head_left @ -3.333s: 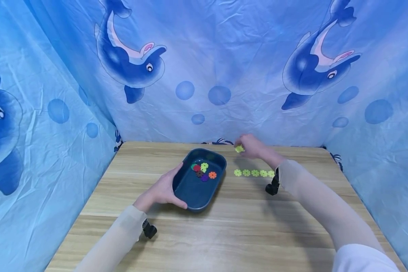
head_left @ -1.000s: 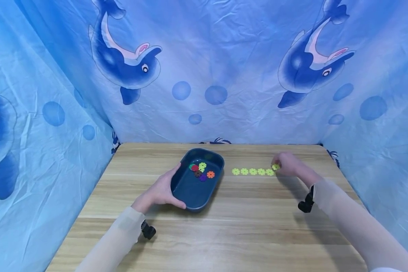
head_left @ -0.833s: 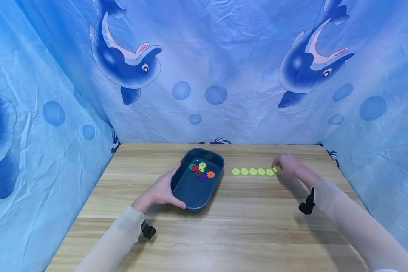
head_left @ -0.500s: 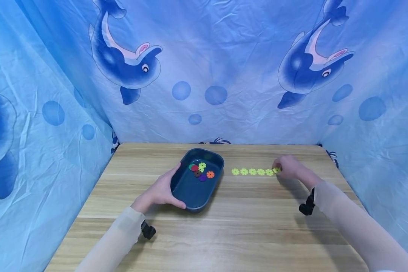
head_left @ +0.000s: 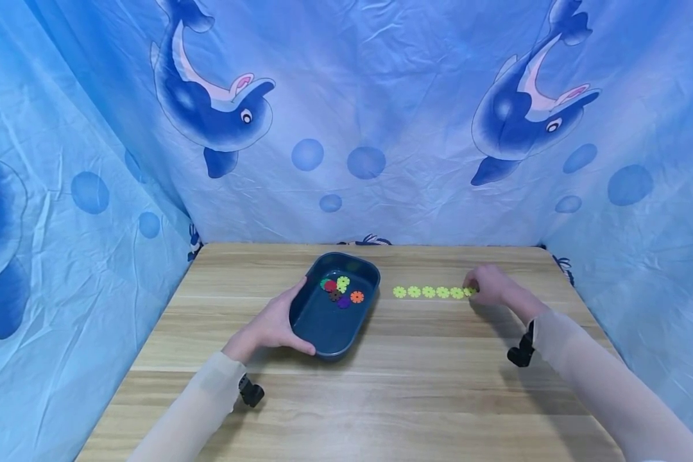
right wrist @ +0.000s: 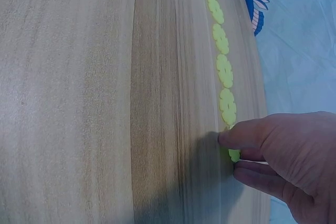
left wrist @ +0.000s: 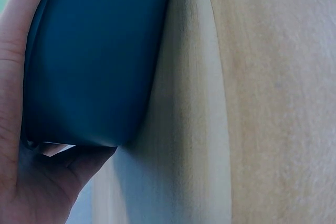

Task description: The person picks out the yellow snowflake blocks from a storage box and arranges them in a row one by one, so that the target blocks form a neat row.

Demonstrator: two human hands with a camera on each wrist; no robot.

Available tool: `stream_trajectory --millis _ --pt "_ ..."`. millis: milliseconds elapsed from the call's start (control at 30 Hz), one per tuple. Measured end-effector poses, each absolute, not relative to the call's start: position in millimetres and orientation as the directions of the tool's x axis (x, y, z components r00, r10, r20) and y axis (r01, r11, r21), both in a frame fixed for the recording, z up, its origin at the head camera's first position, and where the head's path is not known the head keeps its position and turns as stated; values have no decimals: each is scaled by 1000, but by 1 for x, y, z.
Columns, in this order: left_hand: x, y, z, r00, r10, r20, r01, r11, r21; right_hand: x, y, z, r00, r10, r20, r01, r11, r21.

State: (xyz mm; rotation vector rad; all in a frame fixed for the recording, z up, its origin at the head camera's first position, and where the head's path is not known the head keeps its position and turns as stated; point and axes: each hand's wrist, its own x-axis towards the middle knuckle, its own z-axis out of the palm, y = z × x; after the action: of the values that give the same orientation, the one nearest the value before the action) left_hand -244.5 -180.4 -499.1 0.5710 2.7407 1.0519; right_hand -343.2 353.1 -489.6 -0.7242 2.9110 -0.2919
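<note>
My left hand grips the near left side of a dark blue rectangular tub, thumb along the near end. In the left wrist view the tub's side wall fills the space beside the fingers. At the right end of a straight row of yellow-green snowflake discs, my right hand pinches one more snowflake disc. The right wrist view shows that disc low at the table, right beside the last disc of the row, partly hidden by the thumb and fingers.
Inside the tub lie several snowflake discs: an orange one, a purple one, a red one, plus brown, green and yellow-green ones. A blue dolphin-print curtain stands behind the wooden table.
My right hand has carried a yellow-green disc from the back of the table to the row's right end and lowered it into line there. The left hand still holds the tub.
</note>
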Motion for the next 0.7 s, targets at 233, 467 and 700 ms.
stream_trajectory --millis 233,467,700 --pt "-246 -182 -500 -916 401 6 302 679 670 -342 351 -486 -873 -482 -71 -458 861 -222" --pt "-246 -182 -501 -912 410 10 314 684 659 -343 344 -472 -858 -498 -127 -465 857 -222" --pt "-246 -181 -500 -913 408 8 311 683 661 -353 326 -454 -853 -518 -66 -487 834 -258"
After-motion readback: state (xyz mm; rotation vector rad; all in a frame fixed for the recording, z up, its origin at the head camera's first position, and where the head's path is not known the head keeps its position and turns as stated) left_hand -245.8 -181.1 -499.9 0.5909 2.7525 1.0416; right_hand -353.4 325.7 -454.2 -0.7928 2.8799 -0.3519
